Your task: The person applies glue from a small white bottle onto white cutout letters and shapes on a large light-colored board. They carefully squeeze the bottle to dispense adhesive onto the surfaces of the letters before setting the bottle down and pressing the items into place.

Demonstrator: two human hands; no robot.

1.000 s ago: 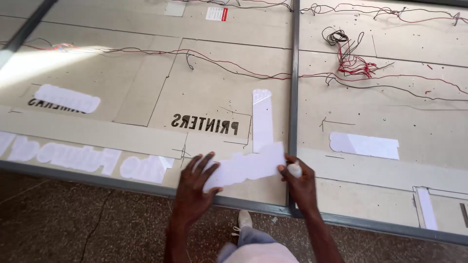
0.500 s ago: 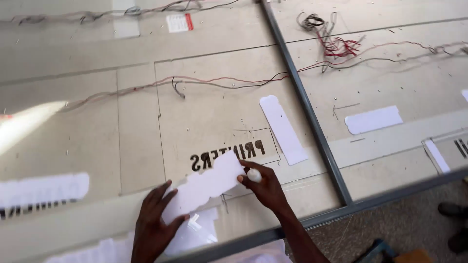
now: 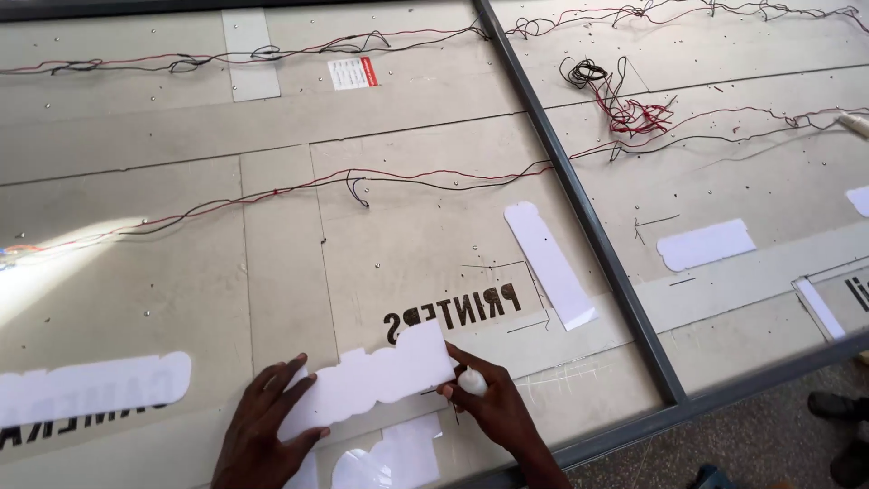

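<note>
A white cut-out strip with a wavy edge (image 3: 371, 380) lies tilted on the large beige sign panel (image 3: 181, 244), just below the mirrored black cut-out lettering (image 3: 453, 312). My left hand (image 3: 258, 439) grips the strip's lower left end, fingers spread over it. My right hand (image 3: 493, 407) touches the strip's right end and holds a small white bottle-like object (image 3: 472, 382) between thumb and fingers.
A grey metal bar (image 3: 588, 217) divides the panel. Red and black wires (image 3: 625, 104) run across it. More white strips lie on the panel: one upright (image 3: 549, 264), one at right (image 3: 706, 244), one at left (image 3: 90, 389). Someone's shoes (image 3: 837, 407) show at lower right.
The view has shifted slightly. Both hands have pushed the white strip a little up and right, closer under the black lettering; its right end now overlaps the first letter.
</note>
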